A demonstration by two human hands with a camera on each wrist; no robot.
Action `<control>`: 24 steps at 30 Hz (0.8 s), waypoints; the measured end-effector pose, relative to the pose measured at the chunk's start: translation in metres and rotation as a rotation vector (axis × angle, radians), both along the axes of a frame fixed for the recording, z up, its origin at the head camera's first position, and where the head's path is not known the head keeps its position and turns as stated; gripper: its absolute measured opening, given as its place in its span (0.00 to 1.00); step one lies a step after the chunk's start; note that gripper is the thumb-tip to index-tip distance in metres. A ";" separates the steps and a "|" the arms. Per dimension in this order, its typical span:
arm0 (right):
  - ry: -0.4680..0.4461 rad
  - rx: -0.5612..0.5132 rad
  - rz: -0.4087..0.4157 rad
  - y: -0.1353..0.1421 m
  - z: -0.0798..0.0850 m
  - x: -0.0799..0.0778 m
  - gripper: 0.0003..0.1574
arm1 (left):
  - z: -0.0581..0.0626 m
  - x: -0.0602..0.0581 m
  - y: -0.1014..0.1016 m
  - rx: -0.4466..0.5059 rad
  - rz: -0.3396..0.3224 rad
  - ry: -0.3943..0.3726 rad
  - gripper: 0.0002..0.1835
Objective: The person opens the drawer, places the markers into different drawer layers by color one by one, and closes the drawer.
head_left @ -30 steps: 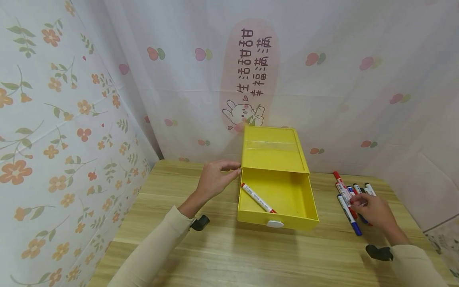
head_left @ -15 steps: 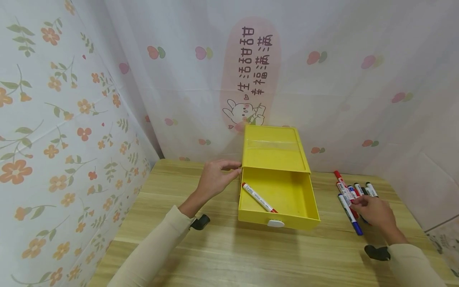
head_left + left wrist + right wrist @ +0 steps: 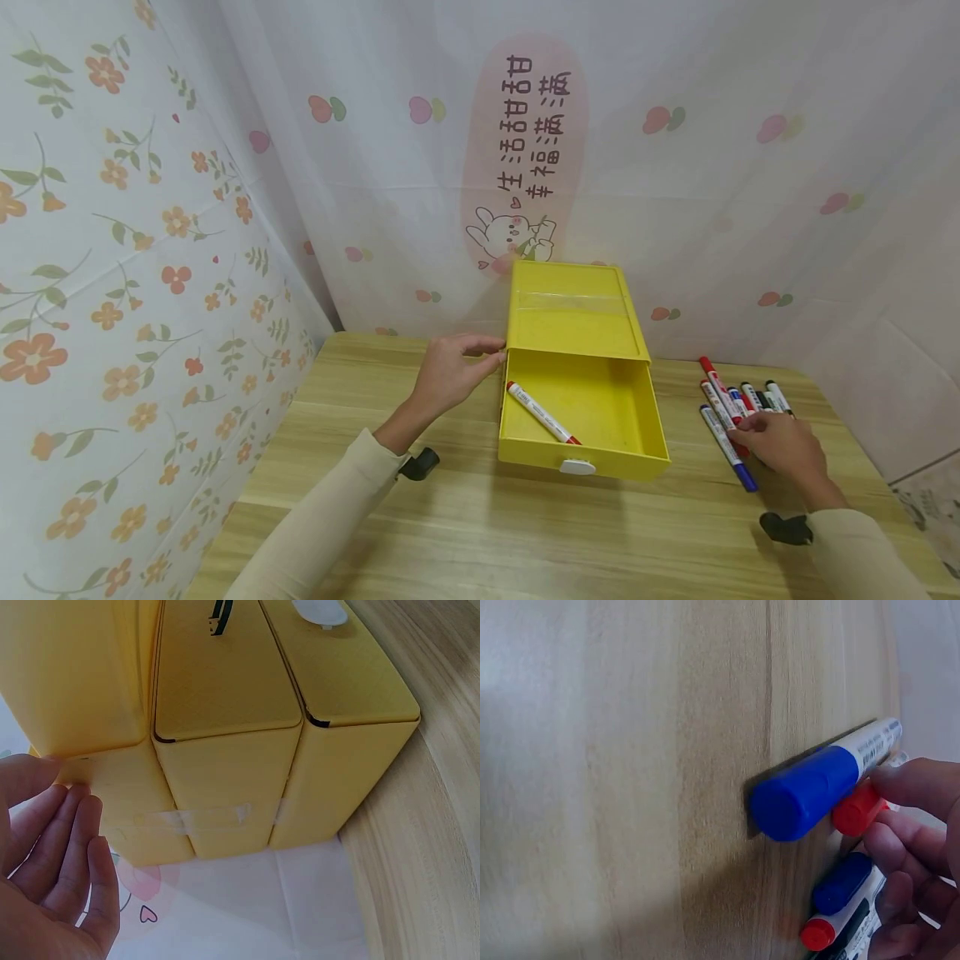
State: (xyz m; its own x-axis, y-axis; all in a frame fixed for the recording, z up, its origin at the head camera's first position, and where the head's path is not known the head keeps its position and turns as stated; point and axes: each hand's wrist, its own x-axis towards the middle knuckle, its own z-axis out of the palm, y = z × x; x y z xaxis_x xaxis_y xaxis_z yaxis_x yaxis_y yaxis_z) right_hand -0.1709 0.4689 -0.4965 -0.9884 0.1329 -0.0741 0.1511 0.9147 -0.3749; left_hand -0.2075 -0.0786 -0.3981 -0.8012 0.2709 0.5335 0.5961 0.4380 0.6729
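A yellow drawer cabinet [image 3: 573, 329] stands against the back curtain, its top drawer [image 3: 525, 450] pulled out. One white marker with red ends [image 3: 542, 414] lies slanted inside that drawer. My left hand [image 3: 453, 371] touches the cabinet's left edge with thumb and fingertips, the fingers loosely bent. At the right, my right hand [image 3: 787, 450] is at a pile of markers, thumb and forefinger pinching a red-capped marker [image 3: 859, 806]. Right beside it lies a blue-capped marker [image 3: 810, 791]. The palm side of the right hand hides part of the pile in the head view.
Several more markers with black, blue and red caps [image 3: 776, 396] lie beyond the right hand. Two lower drawers [image 3: 225, 675] are closed, seen in the left wrist view. Clear tape [image 3: 217, 817] crosses the cabinet. A floral curtain [image 3: 172, 250] borders the wood table [image 3: 465, 533] on the left.
My right hand has shifted slightly left, its thumb and forefinger closing in on the pile. The blue-capped marker's upper end has slid a little left. My left hand stays in place.
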 end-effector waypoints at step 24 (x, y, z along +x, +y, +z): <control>-0.070 0.077 -0.019 -0.010 0.001 -0.002 0.26 | -0.001 0.000 0.001 0.009 -0.003 -0.001 0.10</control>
State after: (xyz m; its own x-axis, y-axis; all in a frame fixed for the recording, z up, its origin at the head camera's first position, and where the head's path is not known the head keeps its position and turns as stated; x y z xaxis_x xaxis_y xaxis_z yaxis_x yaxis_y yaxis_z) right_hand -0.1727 0.4587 -0.4953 -0.9783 0.1600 -0.1318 0.1925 0.9369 -0.2918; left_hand -0.2077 -0.0780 -0.3986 -0.8008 0.2690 0.5351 0.5970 0.4301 0.6772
